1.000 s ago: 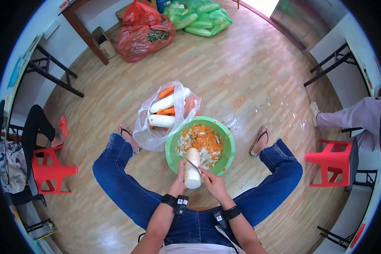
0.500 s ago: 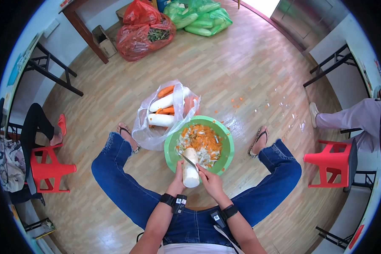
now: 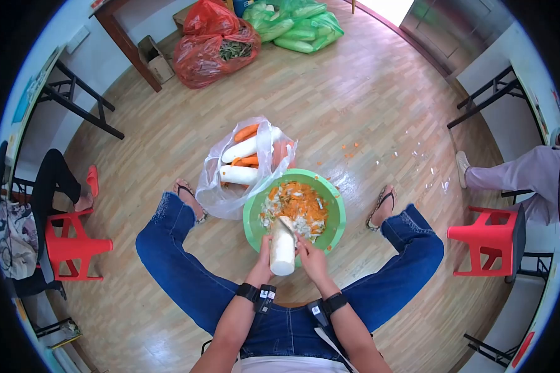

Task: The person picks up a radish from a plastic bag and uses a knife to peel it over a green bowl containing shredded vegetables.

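My left hand (image 3: 265,258) is closed around the side of a thick white radish (image 3: 283,253), which points down into a green basin (image 3: 338,217). My right hand (image 3: 311,257) grips a knife (image 3: 287,225), its narrow blade lying across the radish's far end; the handle is hidden in my fingers. Orange and white shavings (image 3: 302,205) fill much of the basin. Just beyond its left rim stands a clear plastic bag (image 3: 214,193) holding white radishes (image 3: 239,174) and carrots (image 3: 247,132).
Peel scraps (image 3: 350,149) lie on the wooden floor right of the bag. Red bags (image 3: 211,56) and green bags (image 3: 298,31) rest at the back. Red stools (image 3: 78,248) stand at both sides, with a seated person's leg (image 3: 510,169) at the right.
The knife blade has moved away from me along the radish, from its middle to its far end. My right hand has shifted slightly forward and right.
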A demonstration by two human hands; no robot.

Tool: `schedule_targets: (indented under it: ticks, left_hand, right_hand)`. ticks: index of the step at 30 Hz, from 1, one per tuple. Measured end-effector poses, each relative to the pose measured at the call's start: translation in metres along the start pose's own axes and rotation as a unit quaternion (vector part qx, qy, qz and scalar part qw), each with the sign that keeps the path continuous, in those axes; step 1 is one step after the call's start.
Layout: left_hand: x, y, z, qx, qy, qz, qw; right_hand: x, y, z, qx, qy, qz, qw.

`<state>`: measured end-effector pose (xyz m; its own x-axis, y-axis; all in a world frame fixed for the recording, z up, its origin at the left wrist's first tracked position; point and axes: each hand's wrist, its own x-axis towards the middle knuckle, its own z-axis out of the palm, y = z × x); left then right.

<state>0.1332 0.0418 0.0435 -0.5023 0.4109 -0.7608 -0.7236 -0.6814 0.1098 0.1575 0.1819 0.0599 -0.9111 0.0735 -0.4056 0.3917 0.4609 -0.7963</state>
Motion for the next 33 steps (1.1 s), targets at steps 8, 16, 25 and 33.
schedule_targets:
  ticks: [8, 16, 25, 33]
  left_hand:
    - [0.0, 0.004, 0.003, -0.011, 0.011, 0.054, 0.998]
    - [0.006, 0.005, -0.005, -0.034, -0.008, 0.065, 0.997]
    - [0.004, 0.007, 0.001, -0.051, 0.014, 0.061, 0.997]
    - [0.005, 0.005, 0.0, -0.065, -0.016, 0.062, 0.996]
  right_hand:
    - [-0.022, -0.011, -0.013, 0.038, 0.02, -0.073, 0.996]
    - [-0.055, -0.039, -0.033, 0.055, -0.068, -0.031, 0.996]
    - [-0.056, -0.035, -0.03, 0.04, -0.072, -0.051, 0.995]
    - [-0.054, -0.045, -0.031, 0.028, -0.056, -0.06, 0.996]
